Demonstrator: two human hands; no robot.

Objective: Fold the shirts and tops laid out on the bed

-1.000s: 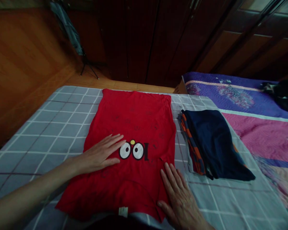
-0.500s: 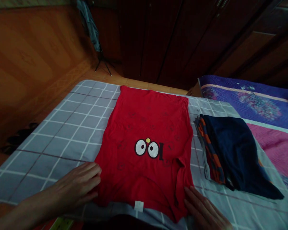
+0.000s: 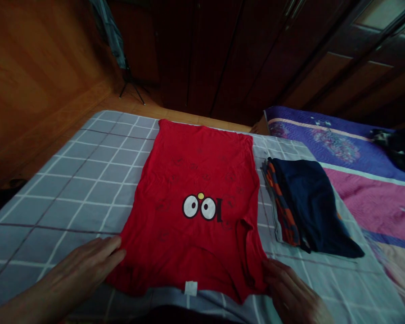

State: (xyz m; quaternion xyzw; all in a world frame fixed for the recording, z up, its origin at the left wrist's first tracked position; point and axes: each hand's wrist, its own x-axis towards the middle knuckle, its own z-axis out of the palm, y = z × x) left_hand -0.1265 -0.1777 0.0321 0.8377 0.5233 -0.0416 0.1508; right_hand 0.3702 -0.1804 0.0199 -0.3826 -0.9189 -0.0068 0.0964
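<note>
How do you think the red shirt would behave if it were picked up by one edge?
The red shirt would probably sag and drape, since its thin-looking cloth lies flat with soft creases. It is likely light for its spread, and the side by the right hand may fold over itself, as the fabric there already gapes and wrinkles.

**Cropped and Too Small to Read**

Any print on the white label [image 3: 191,288] is too small to read — and the navy garment [image 3: 312,202] hides most of the clothes [image 3: 285,218] beneath. Picture edges crop the hanging cloth [image 3: 113,36], black bundle [image 3: 403,146] and right hand [image 3: 292,288] — near its wrist.
</note>
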